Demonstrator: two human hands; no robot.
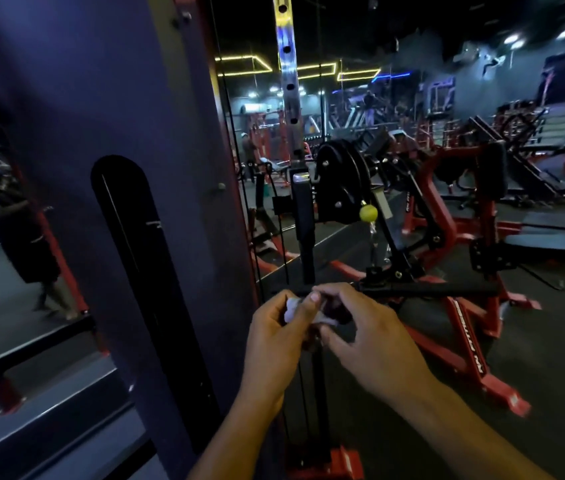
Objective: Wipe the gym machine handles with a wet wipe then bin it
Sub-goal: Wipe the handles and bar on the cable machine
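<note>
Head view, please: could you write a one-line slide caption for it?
Both hands, left and right, hold a crumpled white wet wipe just below a cable machine's black bar handle.

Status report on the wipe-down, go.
Left hand and right hand both pinch the wet wipe. Handle bar just beyond, untouched. Nothing blocking.

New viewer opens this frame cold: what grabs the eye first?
Low in the centre, the left hand and right hand hold a crumpled white wet wipe between them, just below the black straight bar handle. Above the bar hangs a small yellow ball beside the black pulley. Yellow ceiling light strips glow across the dark gym behind.
</note>
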